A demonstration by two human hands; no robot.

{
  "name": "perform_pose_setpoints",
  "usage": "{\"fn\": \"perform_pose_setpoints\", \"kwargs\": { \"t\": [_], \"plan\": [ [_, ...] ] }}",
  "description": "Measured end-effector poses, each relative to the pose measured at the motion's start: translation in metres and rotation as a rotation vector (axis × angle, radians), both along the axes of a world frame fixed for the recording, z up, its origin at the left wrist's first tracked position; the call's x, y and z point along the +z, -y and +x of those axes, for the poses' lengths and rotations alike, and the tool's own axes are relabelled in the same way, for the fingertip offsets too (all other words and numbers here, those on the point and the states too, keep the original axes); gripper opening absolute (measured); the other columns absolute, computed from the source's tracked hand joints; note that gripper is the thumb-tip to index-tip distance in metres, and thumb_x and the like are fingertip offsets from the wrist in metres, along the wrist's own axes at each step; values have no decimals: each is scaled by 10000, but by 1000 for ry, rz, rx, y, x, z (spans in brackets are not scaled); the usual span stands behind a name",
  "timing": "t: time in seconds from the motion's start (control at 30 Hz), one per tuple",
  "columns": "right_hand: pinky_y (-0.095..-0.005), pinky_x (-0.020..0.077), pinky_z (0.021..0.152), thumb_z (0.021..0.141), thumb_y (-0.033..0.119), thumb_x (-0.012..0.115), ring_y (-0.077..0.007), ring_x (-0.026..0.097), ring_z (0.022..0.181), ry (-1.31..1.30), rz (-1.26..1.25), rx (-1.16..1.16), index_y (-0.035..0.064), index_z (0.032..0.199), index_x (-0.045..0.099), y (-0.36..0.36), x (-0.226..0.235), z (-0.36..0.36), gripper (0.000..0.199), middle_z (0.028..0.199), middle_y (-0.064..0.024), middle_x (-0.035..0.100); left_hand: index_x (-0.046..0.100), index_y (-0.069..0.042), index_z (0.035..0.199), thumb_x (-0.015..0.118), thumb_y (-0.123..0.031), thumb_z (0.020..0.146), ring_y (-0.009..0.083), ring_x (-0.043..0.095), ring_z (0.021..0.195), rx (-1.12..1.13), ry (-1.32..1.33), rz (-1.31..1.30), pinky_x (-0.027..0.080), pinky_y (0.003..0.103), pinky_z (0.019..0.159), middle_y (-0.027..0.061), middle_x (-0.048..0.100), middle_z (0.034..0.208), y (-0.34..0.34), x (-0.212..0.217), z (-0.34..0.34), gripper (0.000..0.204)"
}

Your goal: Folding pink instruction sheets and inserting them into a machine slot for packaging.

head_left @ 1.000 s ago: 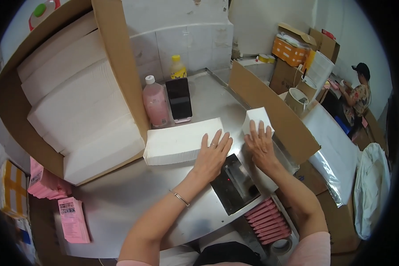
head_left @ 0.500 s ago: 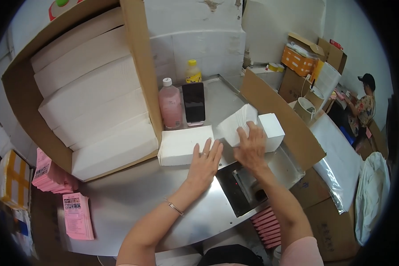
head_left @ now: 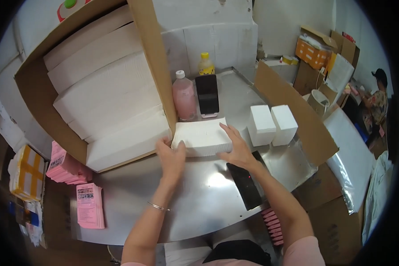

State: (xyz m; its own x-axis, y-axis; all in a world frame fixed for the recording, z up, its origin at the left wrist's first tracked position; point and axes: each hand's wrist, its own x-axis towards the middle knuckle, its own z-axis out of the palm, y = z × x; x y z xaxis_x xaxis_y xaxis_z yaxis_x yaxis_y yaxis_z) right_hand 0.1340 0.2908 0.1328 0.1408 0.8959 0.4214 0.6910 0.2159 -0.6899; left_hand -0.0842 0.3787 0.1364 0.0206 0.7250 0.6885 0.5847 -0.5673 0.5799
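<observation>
A long stack of white folded paper napkins [head_left: 202, 134] lies on the metal table, just right of the big carton. My left hand [head_left: 170, 156] grips its left end, with the thumb on the front face. At the opposite end my right hand [head_left: 241, 150] is curved round the corner, index finger near the top edge and thumb low at the front. Two shorter white stacks stand upright side by side to the right: one white stack [head_left: 262, 126] and another white stack [head_left: 285, 125]. A narrow gap parts them.
White bundles fill the large open carton [head_left: 162, 57]. Behind the napkins stand a pink bottle [head_left: 184, 97], a yellow-capped bottle [head_left: 206, 65] and a phone [head_left: 207, 95]. A dark slot [head_left: 246, 188] is in the table [head_left: 186, 204]. Pink packets [head_left: 90, 205] lie left; a person [head_left: 377, 102] sits far right.
My right hand has left the short stacks at the right, which now stand straight with a gap, and has come to the long stack's right end. My left hand has shifted to its left end.
</observation>
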Motion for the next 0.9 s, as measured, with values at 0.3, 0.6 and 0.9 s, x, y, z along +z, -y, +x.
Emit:
{"fn": "perform_pose_setpoints", "kwargs": {
  "t": [0.3, 0.6, 0.9],
  "plan": [
    [-499, 472, 1020, 636, 272, 859, -510, 460, 1273, 154, 16, -48, 98, 1311, 521, 4, -13, -25, 774, 1429, -308, 373, 348, 163, 1358, 677, -678, 814, 449, 485, 1292, -177, -316, -731, 452, 425, 1036, 340, 432, 1389, 10, 33, 12, 1054],
    [-517, 457, 933, 577, 147, 794, -452, 500, 1150, 450, 346, -389, 68, 1124, 599, 8, 10, -12, 586, 1338, -274, 433, 350, 136, 1367, 774, -628, 684, 455, 517, 1268, -293, -526, -786, 438, 451, 1064, 349, 507, 1350, -22, 21, -15, 1110],
    [-505, 408, 997, 661, 205, 772, -369, 512, 1214, 594, 546, -331, 63, 1066, 699, 28, 34, 26, 435, 1288, -197, 545, 503, 44, 1312, 724, -381, 764, 309, 652, 1061, -677, 19, -1196, 531, 410, 902, 180, 657, 1185, -41, 38, 16, 728]
  ]
}}
